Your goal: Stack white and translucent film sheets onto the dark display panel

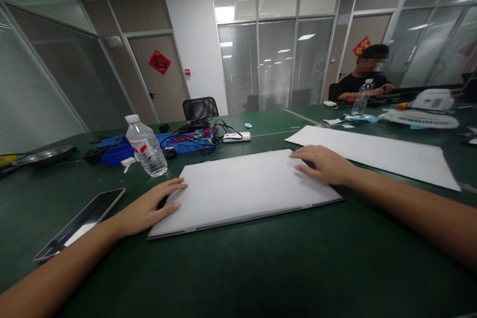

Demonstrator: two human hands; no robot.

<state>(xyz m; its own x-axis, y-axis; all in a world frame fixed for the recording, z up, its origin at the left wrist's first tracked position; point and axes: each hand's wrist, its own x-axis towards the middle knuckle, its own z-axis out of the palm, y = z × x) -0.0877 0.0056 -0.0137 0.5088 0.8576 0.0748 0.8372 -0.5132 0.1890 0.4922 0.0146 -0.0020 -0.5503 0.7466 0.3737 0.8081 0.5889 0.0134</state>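
Note:
A flat white panel [242, 189] lies on the green table [261, 268] in front of me. My left hand [149, 206] rests at the panel's left edge, fingers stretched out and touching it. My right hand [324, 164] lies flat on the panel's far right corner, fingers spread. Neither hand holds anything.
A dark phone [80, 222] lies left of my left arm. A water bottle [146, 146], a blue tray with cables [186, 140] and a small white device [236, 136] sit behind the panel. A second white sheet [380, 151] lies to the right. A person [363, 79] sits at the far right with a bottle [361, 98].

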